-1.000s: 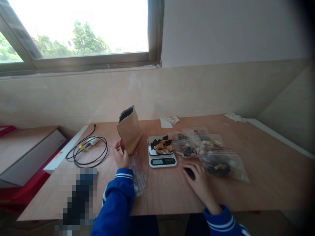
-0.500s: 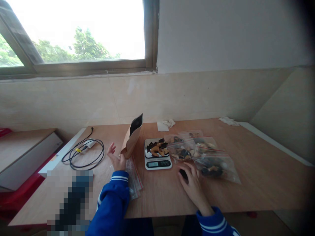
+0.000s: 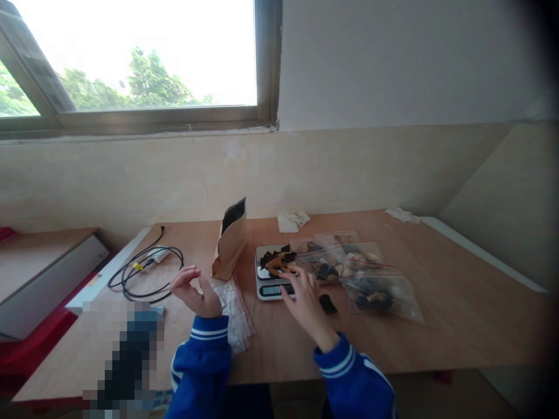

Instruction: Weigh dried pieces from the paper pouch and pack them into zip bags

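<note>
My right hand [image 3: 304, 298] reaches over the front right of a white digital scale [image 3: 267, 293], fingers apart, covering part of its display. The fingertips are close to a pile of dark and tan dried pieces [image 3: 279, 260] on the scale's plate; contact cannot be made out. On the table beside that hand lies a loose dark piece [image 3: 327, 304]. My left hand [image 3: 197, 293] is raised palm up with fingers apart and holds nothing. Behind it a brown paper pouch [image 3: 229, 250] stands upright, its dark mouth open. Empty-looking clear zip bags [image 3: 236, 317] lie by the left wrist.
Right of the scale are several clear zip bags [image 3: 384, 291] with dried pieces inside. A coiled black cable [image 3: 181, 265] lies at the left, near a pixelated dark area. Crumpled tissue [image 3: 299, 219] sits at the back. The wall and window rise behind the table [image 3: 437, 262].
My right hand has moved left from the dark piece, now uncovered on the table, to the scale. My left hand has drawn away from the pouch, which now stands more upright.
</note>
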Demonstrator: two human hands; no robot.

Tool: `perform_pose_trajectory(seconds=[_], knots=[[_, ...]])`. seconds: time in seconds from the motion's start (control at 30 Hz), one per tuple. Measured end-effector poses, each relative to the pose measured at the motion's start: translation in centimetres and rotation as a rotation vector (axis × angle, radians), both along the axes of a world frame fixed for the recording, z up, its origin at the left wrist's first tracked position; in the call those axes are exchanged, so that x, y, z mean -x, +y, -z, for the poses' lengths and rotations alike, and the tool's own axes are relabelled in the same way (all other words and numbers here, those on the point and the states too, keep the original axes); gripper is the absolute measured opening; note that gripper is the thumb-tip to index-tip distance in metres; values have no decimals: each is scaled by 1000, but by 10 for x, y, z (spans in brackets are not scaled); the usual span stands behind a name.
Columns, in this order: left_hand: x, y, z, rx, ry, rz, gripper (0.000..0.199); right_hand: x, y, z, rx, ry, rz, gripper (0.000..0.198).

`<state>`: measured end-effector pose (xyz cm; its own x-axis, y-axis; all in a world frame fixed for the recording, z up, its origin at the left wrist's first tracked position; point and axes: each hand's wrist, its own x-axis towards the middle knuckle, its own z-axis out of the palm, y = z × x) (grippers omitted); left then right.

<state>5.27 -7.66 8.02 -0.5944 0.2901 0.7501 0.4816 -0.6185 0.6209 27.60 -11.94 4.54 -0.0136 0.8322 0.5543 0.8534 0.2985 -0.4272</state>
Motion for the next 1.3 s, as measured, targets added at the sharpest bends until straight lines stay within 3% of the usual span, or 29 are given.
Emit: perform_pose_trajectory(seconds=[0.1,0.23,0.33,0.47,0.67,0.73,0.83,1.0,1.13,1.3], knots=[[-6,-24,-20,62,-50,-1,15,33,34,-19,51,-104,-49,24],[4,-55,-31,26,-231,-76,14,52,63,-22,122,-197,-3,19],[18,-72,-21,122,-259,0,12,53,70,-19,153,-236,47,15],[16,-80,-4,438,-235,190,13,49,69,-25,160,-213,23,11],[-6,-74,7,663,-44,334,16,17,38,-39,24,93,-100,12],[-4,-71,13,724,59,375,16,-4,21,-29,-24,149,-108,13],[4,-67,28,796,224,408,23,-38,-5,3,-65,186,-81,14],[15,-64,59,765,438,359,35,-72,-32,51,-55,120,42,15],[21,-59,75,824,591,355,35,-79,-39,61,6,67,44,17],[24,-54,70,912,673,335,28,-83,-46,58,56,73,134,22]])
